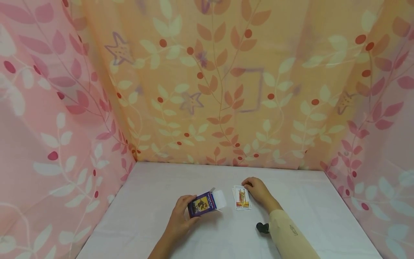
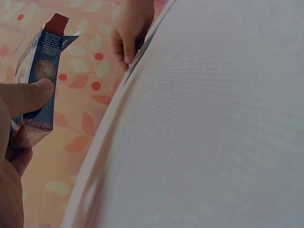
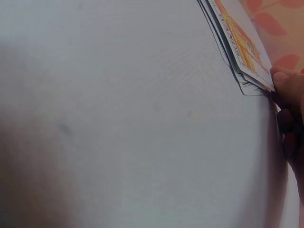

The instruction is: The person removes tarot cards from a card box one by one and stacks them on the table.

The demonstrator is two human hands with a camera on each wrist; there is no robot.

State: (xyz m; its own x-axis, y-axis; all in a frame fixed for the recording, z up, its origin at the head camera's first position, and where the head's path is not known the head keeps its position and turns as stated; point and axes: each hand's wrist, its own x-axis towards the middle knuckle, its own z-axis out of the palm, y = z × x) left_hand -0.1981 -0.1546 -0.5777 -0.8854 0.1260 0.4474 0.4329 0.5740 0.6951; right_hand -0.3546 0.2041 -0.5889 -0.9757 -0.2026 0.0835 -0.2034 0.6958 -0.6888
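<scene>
My left hand [image 1: 180,217] grips a dark blue and purple tarot card box [image 1: 202,205], thumb along one side and fingers round the other. The box's end flap [image 1: 220,199] stands open, pointing right toward the cards. In the left wrist view the thumb presses the box's printed side [image 2: 43,69]. A small stack of tarot cards [image 1: 242,198] lies face up on the table, slightly fanned, with a standing figure on the top card. With thumb and curled fingers, my right hand [image 1: 258,190] pinches the stack's upper right corner. The right wrist view shows the thumb on the cards' edge [image 3: 240,47].
A white cloth covers the table [image 1: 139,216]. Patterned curtains [image 1: 207,90] hang behind it and on both sides. A small black object [image 1: 262,227] sits against the beige right sleeve [image 1: 289,230], near the wrist.
</scene>
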